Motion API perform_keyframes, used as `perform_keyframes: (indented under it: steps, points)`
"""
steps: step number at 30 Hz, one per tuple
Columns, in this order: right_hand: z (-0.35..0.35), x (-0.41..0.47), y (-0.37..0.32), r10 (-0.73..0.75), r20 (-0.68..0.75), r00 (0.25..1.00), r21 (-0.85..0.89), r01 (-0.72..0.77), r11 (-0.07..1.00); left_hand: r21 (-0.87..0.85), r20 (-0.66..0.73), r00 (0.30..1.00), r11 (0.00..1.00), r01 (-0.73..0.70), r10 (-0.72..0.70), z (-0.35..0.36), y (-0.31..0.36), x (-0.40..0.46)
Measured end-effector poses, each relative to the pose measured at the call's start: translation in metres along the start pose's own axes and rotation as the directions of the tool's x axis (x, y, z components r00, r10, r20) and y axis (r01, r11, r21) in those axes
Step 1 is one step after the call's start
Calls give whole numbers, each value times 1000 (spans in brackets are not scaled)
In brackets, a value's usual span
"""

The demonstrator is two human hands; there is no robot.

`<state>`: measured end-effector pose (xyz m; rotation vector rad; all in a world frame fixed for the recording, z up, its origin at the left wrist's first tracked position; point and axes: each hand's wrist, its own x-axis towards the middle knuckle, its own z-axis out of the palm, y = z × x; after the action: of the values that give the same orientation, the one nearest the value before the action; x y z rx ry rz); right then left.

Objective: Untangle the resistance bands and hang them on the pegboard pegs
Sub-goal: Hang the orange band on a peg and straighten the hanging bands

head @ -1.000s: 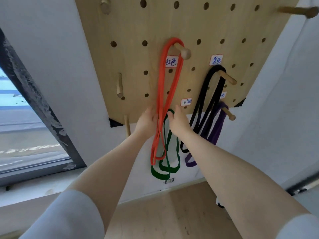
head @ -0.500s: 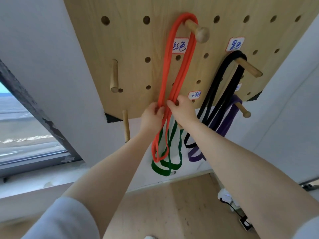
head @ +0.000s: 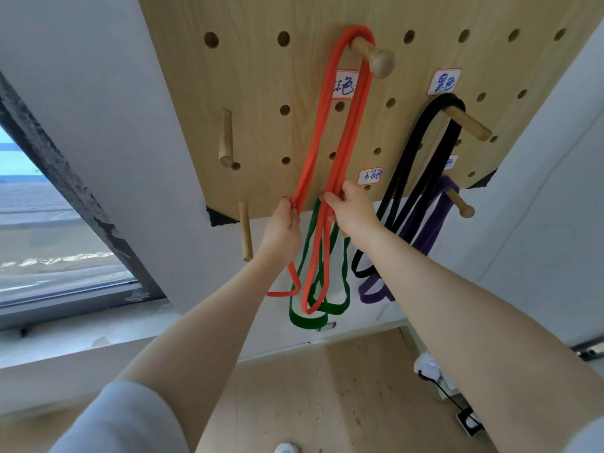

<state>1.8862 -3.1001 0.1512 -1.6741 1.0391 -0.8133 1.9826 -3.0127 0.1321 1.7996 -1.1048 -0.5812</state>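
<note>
Both arms reach up; my left hand (head: 283, 223) pinches one strand of the orange band (head: 330, 152); my right hand (head: 351, 212) grips the other.

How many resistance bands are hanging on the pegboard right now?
4: orange band on the knobbed top peg, green band behind it, black band on the right peg, purple band lowest right. The green band's peg is hidden.

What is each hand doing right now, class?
Left hand: closed, gripping the left strands of the orange band.
Right hand: closed, pinching the orange band's right strands.
</note>
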Motion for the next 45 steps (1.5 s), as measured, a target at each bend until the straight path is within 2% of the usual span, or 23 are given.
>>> perform_keyframes:
  steps: [2, 5, 9, 13, 20, 22, 24, 26, 31, 32, 35, 41, 43, 45]
  points:
    - [1, 2, -3, -12, 38, 999, -61, 15, 998, -13, 22, 1000, 1000, -12, 12, 2, 0, -2]
    - [0, 2, -7, -11, 80, 997, -82, 18, 997, 72, 34, 998, 996, -49, 47, 5, -5, -4]
    - [3, 5, -12, 19, 170, 985, 46, -27, 999, 65, -6, 999, 997, -32, 32, 8, -6, -1]
    - [13, 13, -17, 22, 300, 954, 195, -84, 977, 31, -166, 986, 999, 23, -18, 5, -7, 7]
    - [28, 28, -24, 63, 364, 929, 287, -175, 942, 116, -256, 966, 991, 69, -37, -1, -6, 15]
    - [31, 31, -27, 76, 321, 944, 188, -142, 972, 164, -236, 971, 983, 87, -47, -2, -9, 18]
    - [32, 32, -29, -24, 232, 972, -117, 53, 992, 160, -206, 976, 981, 109, -74, 0, -8, 21]
    - [34, 31, -28, -178, 172, 969, -436, 237, 868, 145, -185, 979, 982, 117, -89, 3, -5, 23]
    - [24, 32, -13, -269, 4, 963, -608, 216, 764, 141, -188, 980, 985, 97, -70, 8, -10, 31]
    - [20, 33, -9, -264, -19, 964, -631, 194, 752, 156, -169, 984, 984, 81, -54, 10, -10, 31]
    - [5, 37, 1, -149, -115, 982, -499, 72, 864, 204, -107, 994, 978, 29, -7, 16, -12, 29]
    - [-2, 39, -1, -6, -181, 983, -181, -27, 983, 1, -210, 974, 996, 92, -90, 24, -19, 36]
    - [0, 38, -3, 0, -152, 988, -208, -32, 978, 5, -197, 975, 994, 106, -103, 28, -27, 40]
    - [3, 39, 0, -6, -124, 992, -327, -35, 945, 24, -185, 971, 987, 161, -154, 33, -39, 42]
